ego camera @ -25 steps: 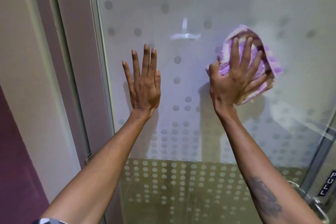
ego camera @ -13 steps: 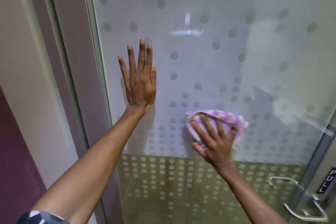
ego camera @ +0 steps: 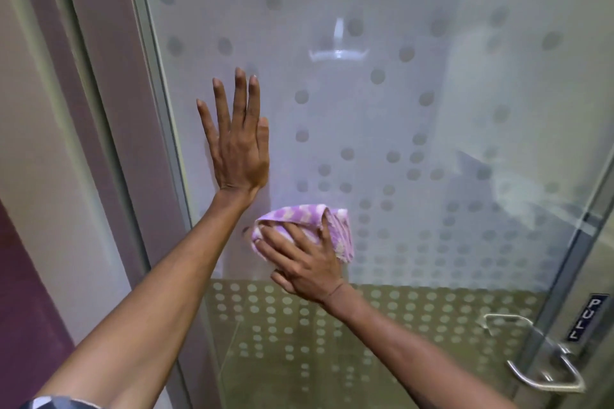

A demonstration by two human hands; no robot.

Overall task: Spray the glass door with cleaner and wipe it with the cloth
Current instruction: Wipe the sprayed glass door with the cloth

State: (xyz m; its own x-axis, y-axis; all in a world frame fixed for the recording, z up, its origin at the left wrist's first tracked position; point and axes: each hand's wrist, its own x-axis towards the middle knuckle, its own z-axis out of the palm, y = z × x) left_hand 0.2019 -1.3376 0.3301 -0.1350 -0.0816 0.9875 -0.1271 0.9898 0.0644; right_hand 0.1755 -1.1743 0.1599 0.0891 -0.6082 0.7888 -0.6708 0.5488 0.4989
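Note:
The frosted glass door [ego camera: 415, 116] with a dot pattern fills the view in front of me. My left hand [ego camera: 237, 143] lies flat on the glass near its left edge, fingers pointing up, holding nothing. My right hand [ego camera: 304, 262] presses a bunched purple-and-white cloth [ego camera: 335, 224] against the glass just below and to the right of the left wrist. No spray bottle is in view.
A grey door frame [ego camera: 109, 109] and a pale wall [ego camera: 40, 143] stand to the left. A metal handle [ego camera: 545, 375] and a "PULL" label [ego camera: 584, 319] sit at the door's lower right edge.
My right hand swept the cloth from the upper right of the glass down and then leftward, ending under my left wrist. The left hand stayed flat in place.

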